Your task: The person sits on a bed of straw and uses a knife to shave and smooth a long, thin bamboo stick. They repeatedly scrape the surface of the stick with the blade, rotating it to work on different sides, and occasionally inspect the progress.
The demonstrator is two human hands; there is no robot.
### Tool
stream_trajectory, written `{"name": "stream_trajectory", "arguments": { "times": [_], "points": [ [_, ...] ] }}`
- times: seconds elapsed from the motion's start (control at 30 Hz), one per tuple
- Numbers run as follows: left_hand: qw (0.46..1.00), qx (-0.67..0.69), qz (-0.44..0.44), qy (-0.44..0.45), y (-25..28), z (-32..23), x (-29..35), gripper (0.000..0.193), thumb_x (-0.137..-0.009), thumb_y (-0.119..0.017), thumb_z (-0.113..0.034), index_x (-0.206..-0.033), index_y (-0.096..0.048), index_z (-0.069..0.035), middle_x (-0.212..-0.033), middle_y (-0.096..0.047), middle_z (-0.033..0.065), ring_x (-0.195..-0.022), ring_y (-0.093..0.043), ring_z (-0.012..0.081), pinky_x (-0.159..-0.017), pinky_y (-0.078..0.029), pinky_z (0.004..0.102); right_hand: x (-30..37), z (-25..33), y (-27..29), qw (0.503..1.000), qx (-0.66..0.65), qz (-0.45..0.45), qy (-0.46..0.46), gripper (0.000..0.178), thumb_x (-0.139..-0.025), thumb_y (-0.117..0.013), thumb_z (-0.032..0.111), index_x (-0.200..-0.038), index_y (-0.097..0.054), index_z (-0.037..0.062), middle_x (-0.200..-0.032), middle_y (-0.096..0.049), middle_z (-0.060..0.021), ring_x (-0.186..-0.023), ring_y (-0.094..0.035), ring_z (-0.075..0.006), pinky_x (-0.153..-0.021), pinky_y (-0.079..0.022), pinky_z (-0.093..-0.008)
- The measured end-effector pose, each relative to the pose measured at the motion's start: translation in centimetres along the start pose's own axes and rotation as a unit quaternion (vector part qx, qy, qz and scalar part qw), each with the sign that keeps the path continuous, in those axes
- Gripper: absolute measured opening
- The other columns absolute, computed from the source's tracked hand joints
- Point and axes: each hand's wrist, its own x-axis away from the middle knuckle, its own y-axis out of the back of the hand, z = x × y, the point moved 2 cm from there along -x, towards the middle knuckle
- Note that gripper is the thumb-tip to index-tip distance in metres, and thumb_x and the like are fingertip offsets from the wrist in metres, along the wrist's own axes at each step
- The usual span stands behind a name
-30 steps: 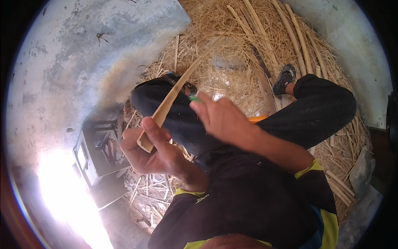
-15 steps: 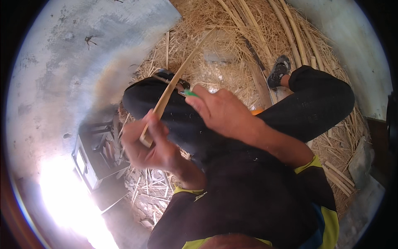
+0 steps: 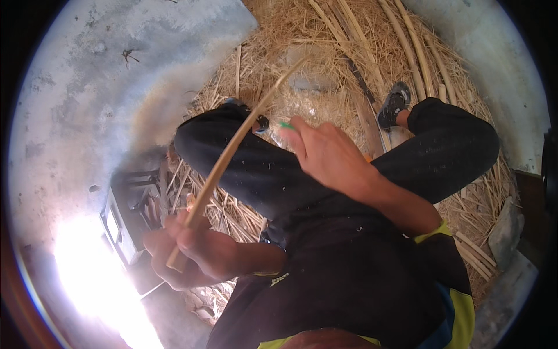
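Head view. From my distant station I observed the left hand (image 3: 206,250), at half past seven from the centre of the field, its thumb and fingers pinched on a slender pale strip (image 3: 216,171). The strip's near end projected past the fingers; its shaft rose, bowed slightly, toward half past twelve, passing in front of the dark trousers (image 3: 229,148). The right hand (image 3: 331,154), at two o'clock, was curled around a small green object (image 3: 286,125); most of this was covered by the fingers, so I could not tell its full form. A gap showed between the green object and the strip. Beyond, at twelve o'clock, I noted straw-like litter (image 3: 270,26) spread over the floor, with long poles (image 3: 414,49) between one and two o'clock. A dark shoe (image 3: 395,104) rested at two o'clock, and a boxlike frame (image 3: 125,224) stood beyond the left hand, near half past eight.
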Motion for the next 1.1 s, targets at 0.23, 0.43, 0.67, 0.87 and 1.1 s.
{"name": "stream_trajectory", "arguments": {
  "times": [0.23,0.43,0.67,0.87,1.1],
  "points": [
    [0.999,-0.041,-0.009,0.008,-1.0,-0.3,-0.2,0.03,-0.086,-0.067,-0.023,-0.079,-0.057,0.004,-0.072,-0.053,0.0084,-0.057,-0.049,0.0136,-0.047,-0.035,0.0218,-0.3,-1.1,-0.8,0.998,0.038,-0.048,-0.005,0.027,-0.096,-0.049,0.028,-0.093,-0.053,0.0009,-0.056,-0.054,-0.0209,-0.052,-0.055,-0.0413,-0.048,-0.043,-0.0478],
    [1.0,-0.002,-0.003,0.021,-0.9,-0.6,-0.1,0.034,-0.083,-0.069,-0.027,-0.077,-0.056,0.003,-0.064,-0.052,0.0097,-0.061,-0.049,0.0171,-0.053,-0.04,0.0254,1.2,2.2,0.2,0.996,-0.026,-0.022,0.082,0.028,-0.095,-0.05,0.028,-0.1,-0.056,0.0008,-0.055,-0.054,-0.0219,-0.055,-0.058,-0.0395,-0.049,-0.045,-0.0453],
    [0.998,-0.025,-0.012,0.062,0.3,0.4,-0.3,0.035,-0.084,-0.069,-0.028,-0.075,-0.058,0.004,-0.063,-0.051,0.0079,-0.059,-0.048,0.0146,-0.049,-0.037,0.0236,-0.5,0.3,-0.5,0.999,-0.002,-0.015,0.051,0.039,-0.098,-0.04,0.035,-0.096,-0.056,-0.0002,-0.057,-0.057,-0.022,-0.056,-0.061,-0.0411,-0.053,-0.049,-0.0498],
    [0.997,-0.015,0.0,0.071,-1.0,-0.5,-0.7,0.033,-0.086,-0.067,-0.025,-0.076,-0.057,0.005,-0.064,-0.055,0.0106,-0.046,-0.044,0.0115,-0.039,-0.033,0.021,-3.2,-6.5,-2.9,0.998,0.032,-0.049,-0.019,0.035,-0.098,-0.04,0.032,-0.098,-0.054,0.0003,-0.062,-0.056,-0.0263,-0.064,-0.058,-0.0445,-0.057,-0.045,-0.0524],
    [0.999,0.048,0.014,0.015,-0.9,0.8,-0.2,0.038,-0.093,-0.057,-0.033,-0.099,-0.049,0.004,-0.076,-0.06,0.0174,-0.042,-0.047,0.0065,-0.034,-0.033,0.0149,-0.8,2.0,1.2,0.989,-0.144,-0.012,0.02,0.035,-0.098,-0.042,0.031,-0.096,-0.053,-0.0019,-0.066,-0.06,-0.0249,-0.066,-0.061,-0.0435,-0.06,-0.048,-0.0512]
  ]
}}
